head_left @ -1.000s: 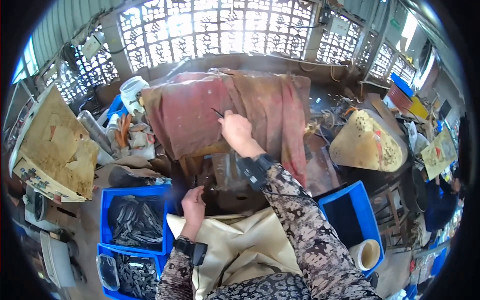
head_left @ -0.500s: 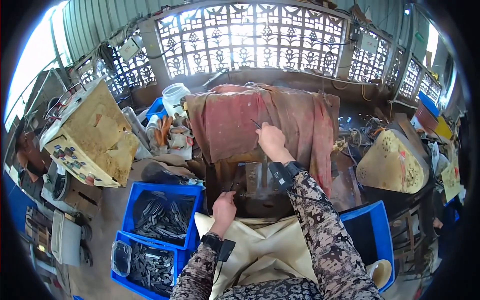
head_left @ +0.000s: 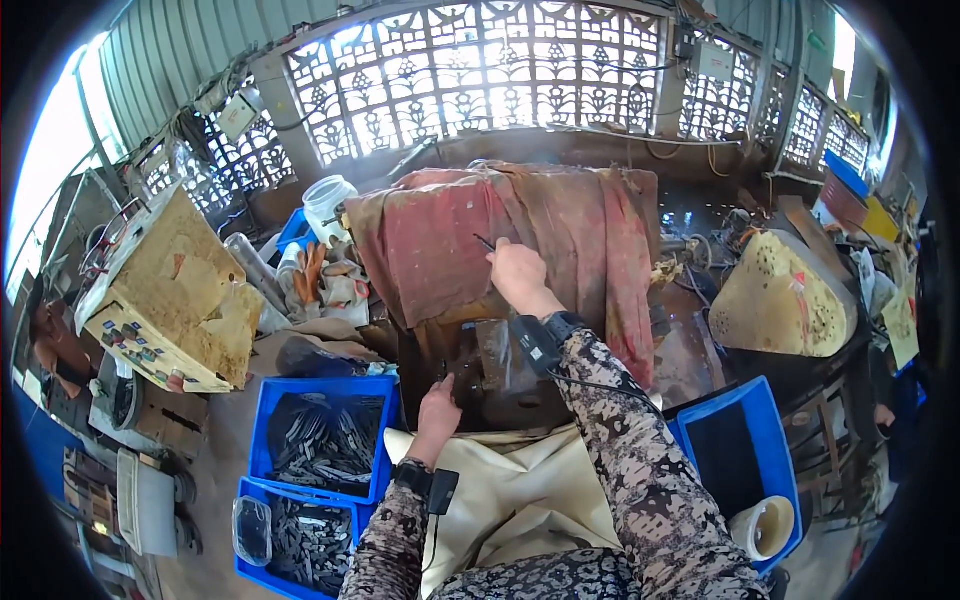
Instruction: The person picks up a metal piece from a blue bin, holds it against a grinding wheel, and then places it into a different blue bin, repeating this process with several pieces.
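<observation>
My right hand [head_left: 522,278] is closed with its fingers pinched on a thin dark metal strip [head_left: 484,242], whose tip points up and left. It is raised in front of a reddish-brown cloth [head_left: 430,245] draped over a bulky machine. Lower and to the left, my left hand [head_left: 437,410] is closed, its fingertips near the dark opening under the cloth. A small dark bit seems to show at those fingertips, too small to name. A cream apron [head_left: 500,500] covers my lap below both hands.
Two blue crates, an upper one [head_left: 262,425] and a lower one [head_left: 275,580], hold many dark metal strips at left. A blue bin [head_left: 778,450] with a pale cup [head_left: 765,528] stands at right. A stained control box [head_left: 170,290], a white jar [head_left: 328,210] and a yellowed block [head_left: 780,300] flank the machine.
The whole view has shifted a little, so the machine appears further left. Both hands stay in nearly the same places, the right one still gripping the thin strip.
</observation>
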`<state>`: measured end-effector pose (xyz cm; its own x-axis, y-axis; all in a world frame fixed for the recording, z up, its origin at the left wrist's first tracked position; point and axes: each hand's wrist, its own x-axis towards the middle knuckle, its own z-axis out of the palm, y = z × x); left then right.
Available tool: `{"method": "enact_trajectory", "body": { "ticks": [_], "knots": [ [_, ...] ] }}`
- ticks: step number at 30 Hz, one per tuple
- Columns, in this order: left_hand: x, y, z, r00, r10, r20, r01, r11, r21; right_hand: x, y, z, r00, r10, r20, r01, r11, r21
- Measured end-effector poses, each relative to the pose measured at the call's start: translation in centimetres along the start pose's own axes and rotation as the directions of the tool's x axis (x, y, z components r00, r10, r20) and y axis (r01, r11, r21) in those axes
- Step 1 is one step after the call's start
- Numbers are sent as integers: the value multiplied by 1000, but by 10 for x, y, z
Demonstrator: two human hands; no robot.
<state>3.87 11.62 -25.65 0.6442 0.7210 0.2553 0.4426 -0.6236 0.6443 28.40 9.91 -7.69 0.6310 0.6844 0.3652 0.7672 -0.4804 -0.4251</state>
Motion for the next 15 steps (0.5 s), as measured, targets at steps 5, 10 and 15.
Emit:
{"method": "enact_trajectory", "body": {
  "ticks": [5, 10, 15],
  "knots": [
    [-3, 22, -11, 979, -113, 171, 109, 993, 33, -2, 1, -7, 1000, 2, -2, -2, 1000, 26],
    [-5, 26, -16, 979, -150, 137, 132, 982, 132, -3, -3, -10, 998, 26, 57, -29, 998, 53],
    [-5, 40, -14, 984, -124, 130, 89, 965, 246, 0, 7, -2, 1000, 9, 2, -9, 999, 45]
  ]
}}
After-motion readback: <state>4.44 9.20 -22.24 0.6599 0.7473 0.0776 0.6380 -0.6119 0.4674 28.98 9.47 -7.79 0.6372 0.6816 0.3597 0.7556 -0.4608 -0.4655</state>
